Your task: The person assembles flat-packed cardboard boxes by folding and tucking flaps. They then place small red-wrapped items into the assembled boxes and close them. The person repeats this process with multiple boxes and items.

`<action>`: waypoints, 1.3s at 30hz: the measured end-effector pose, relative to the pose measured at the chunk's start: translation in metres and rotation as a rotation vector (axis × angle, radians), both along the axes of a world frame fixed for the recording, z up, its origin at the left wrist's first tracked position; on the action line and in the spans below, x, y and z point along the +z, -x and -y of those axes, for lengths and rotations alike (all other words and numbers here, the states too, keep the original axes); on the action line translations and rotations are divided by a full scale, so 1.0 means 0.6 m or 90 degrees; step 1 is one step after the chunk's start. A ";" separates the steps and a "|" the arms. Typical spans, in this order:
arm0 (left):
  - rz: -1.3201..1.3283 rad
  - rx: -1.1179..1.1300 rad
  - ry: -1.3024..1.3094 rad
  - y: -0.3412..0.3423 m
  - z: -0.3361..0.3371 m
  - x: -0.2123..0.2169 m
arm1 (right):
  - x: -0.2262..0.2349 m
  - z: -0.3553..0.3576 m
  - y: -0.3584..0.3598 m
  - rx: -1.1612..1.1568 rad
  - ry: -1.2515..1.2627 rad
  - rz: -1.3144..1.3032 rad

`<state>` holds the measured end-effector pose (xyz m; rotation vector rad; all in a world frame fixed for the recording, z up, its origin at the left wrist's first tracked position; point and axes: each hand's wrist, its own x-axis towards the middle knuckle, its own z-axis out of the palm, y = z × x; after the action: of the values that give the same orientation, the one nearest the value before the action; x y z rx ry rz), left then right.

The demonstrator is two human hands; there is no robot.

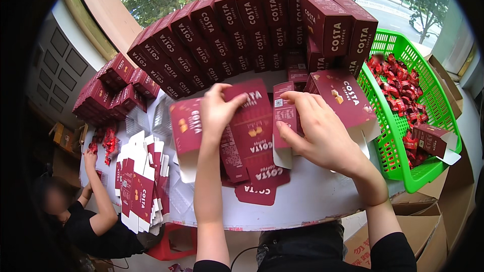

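Observation:
My left hand [218,113] pinches a maroon carton [248,94] with white lettering between its thumb and fingers. To the right, my right hand [322,136] has its fingers over the top and its thumb against the side of another upright maroon carton [285,113]. Flattened maroon cartons [257,148] lie between and beneath my hands on the white table. A carton with a picture on its face [186,121] stands just left of my left wrist. Beyond my right hand sits an open carton [345,95] with white flaps.
Filled-looking maroon boxes [242,25] form a curved wall at the back. A green basket [385,146] of red-wrapped pieces [398,88] stands right. Left are more boxes [113,88], clear plastic trays [161,116] and flat cartons [141,186]. A co-worker's hand [91,157] touches red packets.

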<state>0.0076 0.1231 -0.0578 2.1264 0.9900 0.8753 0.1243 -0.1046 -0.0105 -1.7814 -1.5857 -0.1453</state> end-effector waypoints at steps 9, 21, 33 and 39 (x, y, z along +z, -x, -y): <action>0.400 0.008 0.038 0.056 0.115 0.142 | -0.009 -0.013 0.004 -0.018 -0.078 -0.018; 0.568 -0.383 0.177 0.099 0.148 0.161 | 0.008 -0.023 -0.006 0.175 -0.085 -0.696; 0.368 -0.527 0.105 0.020 0.175 0.098 | 0.018 -0.018 0.000 0.244 0.021 -0.781; 0.225 -0.367 -0.179 -0.016 0.180 0.072 | 0.002 -0.018 -0.006 0.481 -0.002 -0.756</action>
<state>0.0172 0.0150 -0.0147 2.1978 0.0615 1.0738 0.1277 -0.0935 -0.0095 -0.7870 -1.1666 1.0553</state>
